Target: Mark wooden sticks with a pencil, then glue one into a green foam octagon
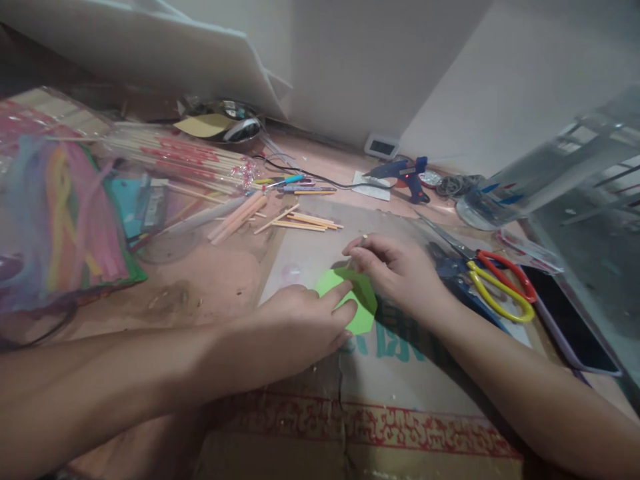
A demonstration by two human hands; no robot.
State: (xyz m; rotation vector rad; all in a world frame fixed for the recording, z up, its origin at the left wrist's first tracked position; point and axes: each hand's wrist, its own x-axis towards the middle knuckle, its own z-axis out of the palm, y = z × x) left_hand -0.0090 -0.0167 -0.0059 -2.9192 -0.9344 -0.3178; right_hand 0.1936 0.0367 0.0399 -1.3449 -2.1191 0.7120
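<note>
A bright green piece of paper with cut corners (367, 310) lies flat on the printed cardboard sheet (310, 247). My left hand (295, 323) rests over its left and lower part, fingers stretched out and touching the paper. Above the paper's upper edge, my right hand (393, 267) is closed in a pinch around a short thin wooden stick (364, 238). The stick's top end shows above the fingers, and its lower part points down toward the paper. Whether its tip touches the paper is unclear.
Short sticks (313, 222) lie beyond the hands. A blue glue gun (413, 177) stands at the back, its cable running left. Scissors (500, 283), a phone (575, 323) and a clear cylinder (530, 167) are right. Bagged sticks (185, 157) and colourful pipe cleaners (75, 213) are left.
</note>
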